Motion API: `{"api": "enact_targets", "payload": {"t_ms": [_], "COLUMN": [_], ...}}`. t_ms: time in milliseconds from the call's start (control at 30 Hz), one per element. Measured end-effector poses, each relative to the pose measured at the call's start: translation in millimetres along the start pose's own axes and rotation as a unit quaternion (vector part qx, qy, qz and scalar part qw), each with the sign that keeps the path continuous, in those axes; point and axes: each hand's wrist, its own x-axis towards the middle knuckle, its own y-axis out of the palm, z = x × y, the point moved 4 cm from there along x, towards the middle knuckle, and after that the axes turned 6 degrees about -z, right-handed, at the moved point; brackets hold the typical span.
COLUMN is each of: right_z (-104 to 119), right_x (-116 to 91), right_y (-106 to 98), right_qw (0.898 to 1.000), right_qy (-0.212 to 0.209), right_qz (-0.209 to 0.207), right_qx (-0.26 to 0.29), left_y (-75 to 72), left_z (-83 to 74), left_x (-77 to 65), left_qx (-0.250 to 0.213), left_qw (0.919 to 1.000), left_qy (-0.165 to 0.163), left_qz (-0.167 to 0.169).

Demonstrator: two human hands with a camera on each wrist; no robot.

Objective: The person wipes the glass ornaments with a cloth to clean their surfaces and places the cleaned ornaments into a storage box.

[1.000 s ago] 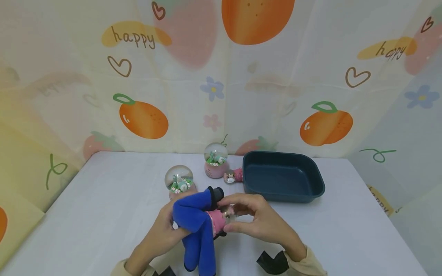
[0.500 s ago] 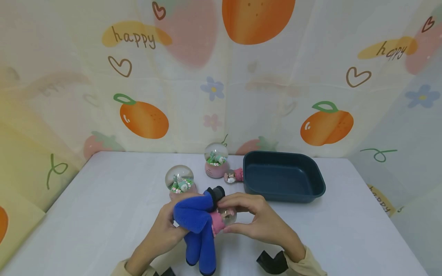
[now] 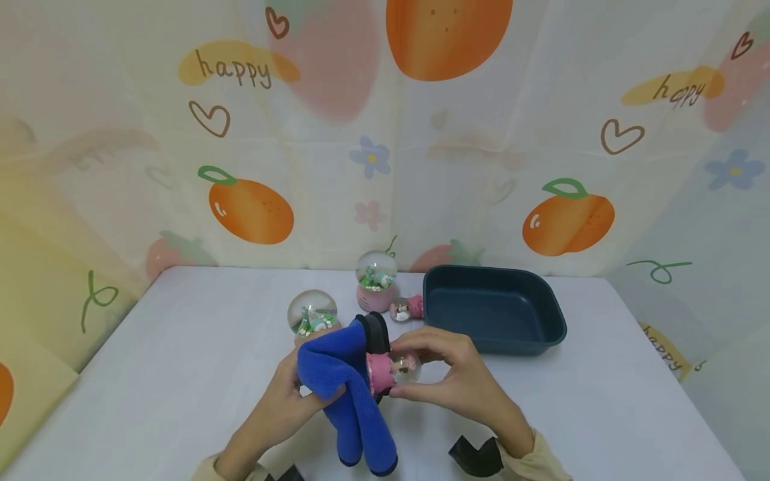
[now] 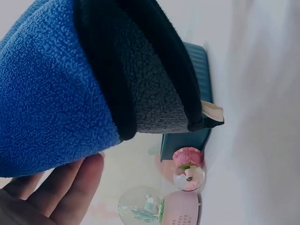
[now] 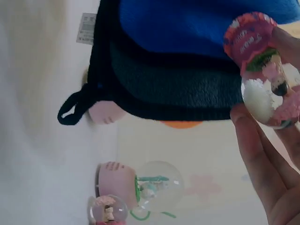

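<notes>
My left hand [image 3: 291,394] grips a blue cloth [image 3: 331,367] with a black border and a dark grey panel; its folds hang down toward the table. My right hand [image 3: 451,364] holds a small snow globe [image 5: 262,70] between thumb and fingers. The globe lies sideways, its pink base [image 3: 380,373] against the cloth and its clear ball toward my right palm. Figures and white flakes show inside it in the right wrist view. Just beyond my left hand stands a larger snow globe [image 3: 313,315], its base partly hidden by the hand and cloth.
Farther back is another large snow globe [image 3: 376,279] on a pink base. Beside it a second small snow globe [image 3: 406,308] lies on its side, touching a dark teal tray [image 3: 493,344]. A white cloth covers the table [image 3: 180,347]; a printed fabric backdrop [image 3: 457,167] rises behind.
The small globe and my right hand have shifted slightly right and up. The cloth has turned a little, its hanging ends swinging right. Tray and other globes stay put.
</notes>
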Motion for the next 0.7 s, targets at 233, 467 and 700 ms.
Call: {"api": "enact_targets", "payload": {"t_ms": [233,467,700], "right_z": [4,5,5], "right_x": [0,-3,-3], "right_y": [8,15,19], "right_qw": [0.999,0.998,0.998], "right_qy": [-0.021,-0.017,-0.023], "right_qz": [-0.016,0.003,0.020], "right_qx": [-0.039,-0.061,-0.057], "left_y": [12.2,18.7,14.5], "left_z": [4.2,1.8,-0.3], "left_x": [-0.2,0.7,0.6], "left_qx": [0.029,0.055,0.066], "left_qw": [0.9988,0.9971,0.9936], "left_qy": [0.022,0.052,0.076], "left_qz": [0.032,0.002,-0.051]}}
